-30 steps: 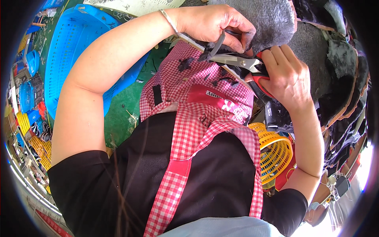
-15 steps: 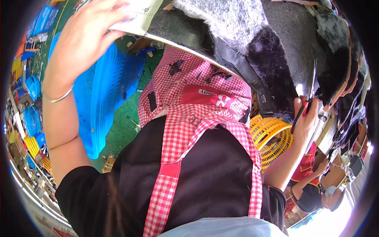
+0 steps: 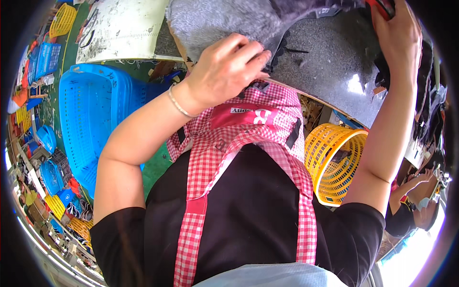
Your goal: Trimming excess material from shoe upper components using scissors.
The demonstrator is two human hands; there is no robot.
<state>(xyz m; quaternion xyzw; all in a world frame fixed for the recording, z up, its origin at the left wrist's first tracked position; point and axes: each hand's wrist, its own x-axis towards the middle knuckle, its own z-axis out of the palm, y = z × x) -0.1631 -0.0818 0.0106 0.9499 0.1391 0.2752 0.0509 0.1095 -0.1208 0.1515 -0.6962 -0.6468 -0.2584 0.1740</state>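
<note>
A grey fur piece point(image 3: 205, 26) lies across the dark grey worktop point(image 3: 330, 62), its darker part reaching toward the upper right. At its near edge my left hand point(image 3: 229, 69) is closed, fingers curled against the fur; the fingertips are partly hidden. Scissors with red and black handles point(image 3: 384, 8) are gripped in my right hand point(image 3: 398, 33) at the far right. Their blades run out of the picture at the top. A narrow black strip with a notched edge point(image 3: 282, 48) shows along the fur's near side, right of my left hand.
A marked white board point(image 3: 126, 28) covers the worktop's left part. Stacked blue baskets point(image 3: 71, 119) stand on the green floor at left, a yellow basket point(image 3: 318, 143) below the worktop at right. Dark scraps hang at the right edge. A co-worker point(image 3: 406, 213) is beyond, lower right.
My left hand has come down and right from the white board to the fur, closing its fingers. My right hand has moved farther away with the scissors. The fur piece has shifted left.
</note>
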